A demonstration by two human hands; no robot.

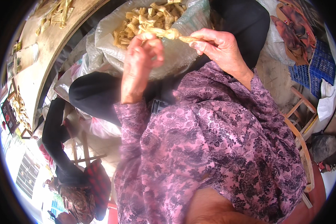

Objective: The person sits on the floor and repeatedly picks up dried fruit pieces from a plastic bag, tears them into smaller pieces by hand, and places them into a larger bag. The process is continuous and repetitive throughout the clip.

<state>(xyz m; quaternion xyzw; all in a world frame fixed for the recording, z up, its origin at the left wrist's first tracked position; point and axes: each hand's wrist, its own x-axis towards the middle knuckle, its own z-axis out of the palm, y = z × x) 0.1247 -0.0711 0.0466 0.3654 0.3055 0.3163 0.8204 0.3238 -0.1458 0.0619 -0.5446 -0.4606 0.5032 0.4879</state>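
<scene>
A pale-yellow knotted strip point(172, 34), like a dried husk or bean-curd skin, stretches between both hands with its knot near the middle. My right hand point(221, 46) pinches the strip's twisted right end between thumb and forefinger. My left hand point(144, 56) is blurred; its fingertips close on the strip's left end, while the other fingers curl loosely. Just beyond the hands, an open woven plastic sack point(107, 42) sits between my knees. Many similar knotted pieces point(148, 18) fill it, and the strip is held over its near side.
A curved-edged table point(81, 12) at upper left bears more yellow strips point(62, 14). Another person point(58, 145) sits at left beside a wooden stool point(85, 148). On the right are a blue plastic crate point(323, 65), a reddish bag point(294, 30) and a wooden chair point(303, 151).
</scene>
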